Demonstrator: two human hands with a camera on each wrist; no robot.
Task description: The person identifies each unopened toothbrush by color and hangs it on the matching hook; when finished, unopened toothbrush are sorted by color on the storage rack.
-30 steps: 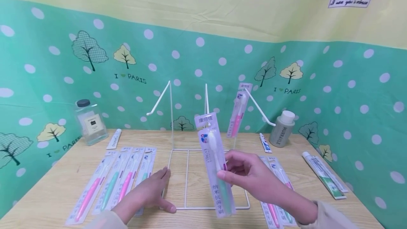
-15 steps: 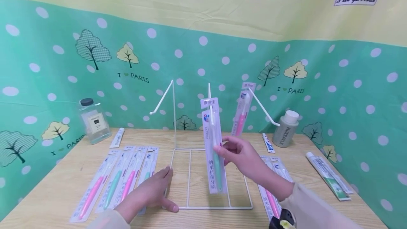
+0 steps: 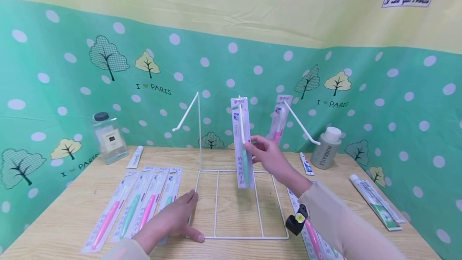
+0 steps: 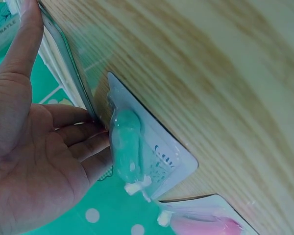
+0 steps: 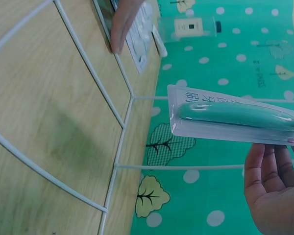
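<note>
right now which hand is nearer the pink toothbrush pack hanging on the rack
Right. The right hand holds a green toothbrush pack up by the middle hook, just left of and below the pink toothbrush pack. The left hand rests low on the rack's base.

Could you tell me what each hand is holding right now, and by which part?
The right hand pinches the packaged green toothbrush mid-length; the left hand holds nothing, resting on the white wire rack.

Left hand point(image 3: 173, 222): lies low, palm down, fingers straight and together, thumb stretched out to the side; sleeve at the wrist. Right hand point(image 3: 265, 153): raised forward at arm's length, forearm sleeved and angled up, thumb and fingers point(image 5: 264, 169) pinched together, wrist slightly bent.
</note>
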